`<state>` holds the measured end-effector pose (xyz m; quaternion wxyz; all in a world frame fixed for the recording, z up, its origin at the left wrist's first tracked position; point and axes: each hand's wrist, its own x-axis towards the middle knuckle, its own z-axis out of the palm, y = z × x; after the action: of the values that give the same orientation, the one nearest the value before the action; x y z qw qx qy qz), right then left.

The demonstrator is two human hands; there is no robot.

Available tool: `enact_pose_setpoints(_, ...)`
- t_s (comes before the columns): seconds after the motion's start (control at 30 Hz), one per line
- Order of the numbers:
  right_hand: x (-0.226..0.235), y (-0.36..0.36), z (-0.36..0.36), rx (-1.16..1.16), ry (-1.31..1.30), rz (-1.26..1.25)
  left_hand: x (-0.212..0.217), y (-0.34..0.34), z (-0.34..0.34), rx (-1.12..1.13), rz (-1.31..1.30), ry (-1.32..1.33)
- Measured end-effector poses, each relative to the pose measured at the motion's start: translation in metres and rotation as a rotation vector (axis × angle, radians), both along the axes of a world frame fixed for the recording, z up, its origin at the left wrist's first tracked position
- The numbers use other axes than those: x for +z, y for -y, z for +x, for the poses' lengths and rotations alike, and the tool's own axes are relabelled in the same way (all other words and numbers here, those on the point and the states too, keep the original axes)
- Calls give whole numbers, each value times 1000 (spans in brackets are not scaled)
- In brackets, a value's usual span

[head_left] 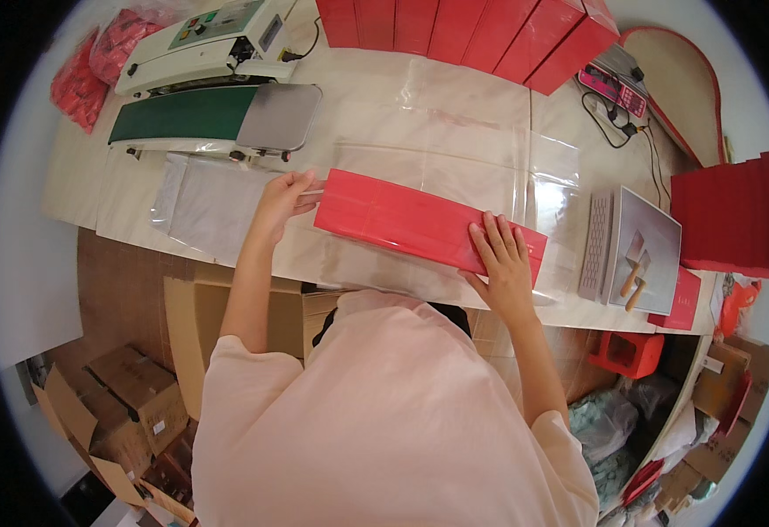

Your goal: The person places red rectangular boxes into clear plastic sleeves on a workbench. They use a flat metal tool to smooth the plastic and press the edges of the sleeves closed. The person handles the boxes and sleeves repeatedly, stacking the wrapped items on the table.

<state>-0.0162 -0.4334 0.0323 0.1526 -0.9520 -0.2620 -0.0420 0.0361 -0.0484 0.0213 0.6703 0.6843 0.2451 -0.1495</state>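
Note:
A long glossy red box (402, 220) lies across the table in front of me, tilted slightly down to the right. My right hand (503, 263) rests flat on its right end with the fingers spread. At the box's left end, my left hand (286, 204) has thumb and fingers closed around something thin and pale, which I cannot make out. Clear plastic bags (213, 198) lie to the left, and more clear plastic film (437, 140) is spread behind and around the box.
A band sealer with a green conveyor belt (182, 116) stands at the far left, beside bagged red items (121, 48). Red boxes (464, 35) line the back. To the right are a laptop (648, 255), stacked red pieces (727, 215) and cables (609, 127). An open carton (187, 325) stands below.

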Motion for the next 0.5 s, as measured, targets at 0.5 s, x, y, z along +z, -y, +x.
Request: enact_pose_setpoints(0.5,-1,-5,-15,-14,-10,-17,-1,2,-13,-3,-57,70)
